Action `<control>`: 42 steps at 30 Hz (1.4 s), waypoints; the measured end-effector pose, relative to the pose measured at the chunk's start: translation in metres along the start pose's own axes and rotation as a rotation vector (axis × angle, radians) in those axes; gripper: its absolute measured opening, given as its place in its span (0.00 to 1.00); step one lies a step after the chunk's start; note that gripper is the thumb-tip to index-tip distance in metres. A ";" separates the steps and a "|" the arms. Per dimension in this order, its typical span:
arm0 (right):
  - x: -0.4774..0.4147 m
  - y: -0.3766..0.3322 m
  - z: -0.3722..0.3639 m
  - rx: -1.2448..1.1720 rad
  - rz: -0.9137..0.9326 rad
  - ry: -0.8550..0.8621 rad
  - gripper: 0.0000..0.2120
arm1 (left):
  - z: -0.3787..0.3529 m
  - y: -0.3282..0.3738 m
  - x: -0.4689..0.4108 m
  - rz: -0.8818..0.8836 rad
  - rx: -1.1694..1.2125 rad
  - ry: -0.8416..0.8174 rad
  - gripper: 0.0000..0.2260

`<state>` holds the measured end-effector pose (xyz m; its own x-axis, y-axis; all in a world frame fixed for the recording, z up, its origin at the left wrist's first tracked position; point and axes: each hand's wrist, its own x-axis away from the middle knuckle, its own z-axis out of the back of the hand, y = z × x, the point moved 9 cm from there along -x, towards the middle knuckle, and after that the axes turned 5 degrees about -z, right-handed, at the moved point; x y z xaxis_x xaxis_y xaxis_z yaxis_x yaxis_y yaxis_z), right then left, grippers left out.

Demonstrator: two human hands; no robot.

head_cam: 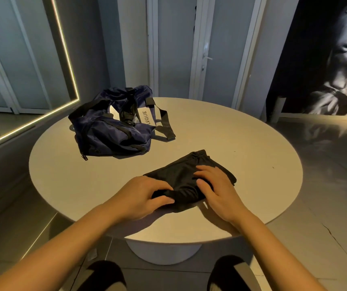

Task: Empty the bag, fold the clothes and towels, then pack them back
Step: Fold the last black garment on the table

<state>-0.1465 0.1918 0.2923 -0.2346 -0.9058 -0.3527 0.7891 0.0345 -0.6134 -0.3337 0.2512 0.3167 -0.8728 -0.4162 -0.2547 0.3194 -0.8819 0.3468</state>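
table: a round pale table on one thick leg (241,148) stands in front of the person.
cloth: a black, soft, folded piece of clothing (181,175) lies flat on the near side of the table, right under both hands.
left hand: the left hand (145,196) is at the near left corner of the cloth. its thumb and fingers (163,186) are bent and pinch a bunched bit of cloth between them.
right hand: the right hand (218,192) lies on top of the cloth's right side. its fingers (207,170) are spread and only a little bent. they press down and do not wrap round anything.
cloth and fingers: most of the cloth sticks out past the fingertips, on the far side of both hands. a thin bit shows on the near side, between the two wrists.
which way it points: the long way of the cloth seems to go left to right, a little slanted. one corner points away from the person, to the far side of the table. the hands hide part of the near edge.
bag: a dark blue shiny cloth bag with black straps (113,133) sits slumped on the far left part of the table, apart from the cloth. a white label (145,118) with letters shows on it. one strap (169,129) flops onto the table on the bag's right.
room: a big mirror with a glowing edge (21,59) is on the left wall. pale doors (172,49) stand behind the table.
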 end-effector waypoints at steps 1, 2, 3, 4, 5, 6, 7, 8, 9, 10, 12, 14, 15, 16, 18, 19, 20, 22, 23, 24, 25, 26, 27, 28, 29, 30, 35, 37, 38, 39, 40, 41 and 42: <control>0.007 -0.012 0.001 0.020 0.060 -0.013 0.19 | 0.002 0.002 -0.006 0.007 0.026 -0.049 0.13; 0.014 -0.024 -0.001 0.039 0.118 -0.032 0.21 | 0.005 0.005 -0.012 0.017 0.044 -0.097 0.11; 0.020 -0.034 -0.003 0.060 0.170 -0.055 0.24 | 0.009 0.009 -0.019 0.020 0.053 -0.136 0.10; 0.025 -0.041 -0.007 0.074 0.203 -0.077 0.25 | 0.012 0.013 -0.026 0.019 0.057 -0.169 0.09; 0.027 -0.044 -0.010 0.079 0.208 -0.092 0.25 | 0.013 0.018 -0.032 0.016 0.055 -0.193 0.09; 0.028 -0.045 -0.012 0.075 0.192 -0.098 0.23 | 0.015 0.022 -0.039 0.015 0.052 -0.205 0.09; 0.028 -0.044 -0.012 0.063 0.164 -0.098 0.19 | 0.016 0.026 -0.044 0.021 0.056 -0.201 0.10; 0.028 -0.042 -0.011 0.035 0.132 -0.096 0.15 | 0.017 0.028 -0.048 0.039 0.074 -0.180 0.10; 0.029 -0.039 -0.008 -0.019 0.096 -0.091 0.12 | 0.018 0.028 -0.050 0.063 0.127 -0.145 0.10; 0.029 -0.034 -0.004 -0.093 0.056 -0.078 0.09 | 0.019 0.025 -0.049 0.094 0.208 -0.111 0.10; 0.030 -0.024 0.006 -0.243 -0.027 -0.024 0.08 | 0.017 0.017 -0.042 0.122 0.316 -0.104 0.15; 0.030 -0.014 0.013 -0.364 -0.108 0.025 0.10 | 0.016 0.004 -0.035 0.123 0.294 -0.119 0.19; 0.029 -0.011 0.013 -0.422 -0.137 0.036 0.11 | 0.016 -0.002 -0.034 0.128 0.276 -0.098 0.16; 0.028 -0.009 0.014 -0.475 -0.160 0.038 0.12 | 0.018 -0.008 -0.035 0.146 0.279 -0.059 0.12; 0.025 -0.006 0.016 -0.549 -0.196 0.028 0.13 | 0.020 -0.015 -0.039 0.190 0.351 0.014 0.05; 0.023 -0.005 0.018 -0.577 -0.205 0.020 0.14 | 0.020 -0.015 -0.042 0.201 0.396 0.033 0.03; 0.021 -0.006 0.022 -0.602 -0.206 0.013 0.14 | 0.020 -0.014 -0.045 0.206 0.436 0.044 0.03; 0.017 -0.008 0.032 -0.616 -0.189 0.032 0.15 | 0.019 -0.014 -0.054 0.226 0.510 0.061 0.02; 0.015 -0.008 0.038 -0.608 -0.179 0.058 0.14 | 0.018 -0.014 -0.058 0.238 0.553 0.077 0.02; 0.014 -0.007 0.043 -0.602 -0.175 0.087 0.12 | 0.017 -0.013 -0.063 0.248 0.600 0.107 0.03; 0.014 -0.003 0.046 -0.596 -0.188 0.118 0.10 | 0.016 -0.011 -0.068 0.253 0.649 0.152 0.04; 0.015 0.002 0.048 -0.601 -0.217 0.147 0.09 | 0.015 -0.009 -0.073 0.257 0.709 0.202 0.04; 0.015 0.010 0.048 -0.615 -0.262 0.178 0.09 | 0.011 -0.007 -0.077 0.266 0.784 0.245 0.04; 0.017 0.019 0.047 -0.647 -0.319 0.211 0.09 | 0.006 -0.007 -0.080 0.285 0.866 0.273 0.07; 0.019 0.028 0.046 -0.692 -0.383 0.244 0.10 | -0.001 -0.009 -0.084 0.308 0.938 0.281 0.09; 0.021 0.036 0.045 -0.743 -0.444 0.272 0.10 | -0.010 -0.013 -0.088 0.334 0.979 0.271 0.11; 0.015 0.066 0.038 -0.773 -0.641 0.313 0.11 | -0.043 -0.037 -0.107 0.467 0.850 0.239 0.13; 0.011 0.076 0.037 -0.726 -0.676 0.361 0.12 | -0.045 -0.040 -0.116 0.458 0.687 0.280 0.14; 0.010 0.079 0.038 -0.693 -0.677 0.387 0.13 | -0.046 -0.041 -0.121 0.458 0.596 0.291 0.15; 0.008 0.081 0.039 -0.657 -0.676 0.405 0.13 | -0.048 -0.044 -0.124 0.471 0.508 0.300 0.16; 0.007 0.082 0.040 -0.628 -0.677 0.415 0.14 | -0.050 -0.047 -0.125 0.498 0.426 0.306 0.17; 0.006 0.083 0.041 -0.606 -0.682 0.417 0.13 | -0.050 -0.049 -0.126 0.528 0.332 0.312 0.18; 0.004 0.085 0.043 -0.570 -0.691 0.411 0.12 | -0.050 -0.050 -0.127 0.555 0.229 0.311 0.19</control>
<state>-0.0558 0.1726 0.2687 -0.8057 -0.5894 0.0596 0.0376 -0.1513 -0.9878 -0.2201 0.3368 0.2865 -0.4443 -0.8684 -0.2202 0.5734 -0.4645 0.6749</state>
